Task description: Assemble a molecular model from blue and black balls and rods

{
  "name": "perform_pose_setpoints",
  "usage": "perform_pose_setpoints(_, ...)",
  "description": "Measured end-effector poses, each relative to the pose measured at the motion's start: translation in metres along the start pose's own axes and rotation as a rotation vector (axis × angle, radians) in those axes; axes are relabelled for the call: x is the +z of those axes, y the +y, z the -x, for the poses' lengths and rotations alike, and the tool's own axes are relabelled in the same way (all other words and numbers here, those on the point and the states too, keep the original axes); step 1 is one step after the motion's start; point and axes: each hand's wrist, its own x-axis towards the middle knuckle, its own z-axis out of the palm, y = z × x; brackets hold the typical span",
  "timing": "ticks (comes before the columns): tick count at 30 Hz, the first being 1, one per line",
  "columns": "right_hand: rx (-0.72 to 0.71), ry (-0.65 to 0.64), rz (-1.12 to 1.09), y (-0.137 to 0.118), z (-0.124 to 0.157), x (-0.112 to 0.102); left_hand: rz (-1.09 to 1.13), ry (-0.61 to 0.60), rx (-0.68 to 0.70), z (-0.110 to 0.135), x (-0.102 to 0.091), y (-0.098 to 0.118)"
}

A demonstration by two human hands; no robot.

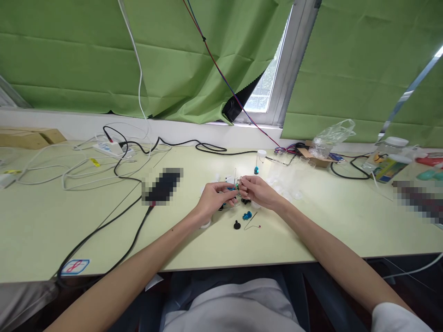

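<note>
Over the middle of the table, my left hand (215, 199) is closed, thumb and fingers pinching a small blue part with a thin metal rod (235, 174). Right beside it, my right hand (256, 190) is closed at the same spot; its fingertips meet something small that I cannot make out. Below the hands lie a blue fitting (247, 215), a black round-based piece (237, 224) and a bent thin wire (249, 226) with a red tip. Another blue-and-black piece (256, 170) with a thin rod stands behind the hands. Small dark and white parts underneath are partly hidden.
A blurred dark device (164, 185) with a black cable lies on the left, near white cords and a power strip (112, 148). Clear plastic pieces (285, 186) are to the right. A cardboard box (316, 159) and a jar (389, 150) stand at the back right.
</note>
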Motion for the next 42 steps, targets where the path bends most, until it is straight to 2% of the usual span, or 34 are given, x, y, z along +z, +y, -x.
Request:
perform_pose_setpoints(10,-0.127,0.099,0.721,0.006,0.001,-0.002,-0.031,-0.04,-0.004,0.004,0.004,0.002)
perform_pose_setpoints(17,-0.236,0.095,1.036,0.001,0.005,0.001,0.005,-0.085,-0.021,0.006,0.005,0.006)
perform_pose_setpoints(22,-0.31,0.074,1.119,0.001,0.005,-0.001,0.029,-0.082,-0.056,0.007,0.006,0.009)
perform_pose_setpoints(42,-0.399,0.009,1.181,0.001,0.008,-0.001,0.103,-0.062,-0.093,0.008,0.007,0.009)
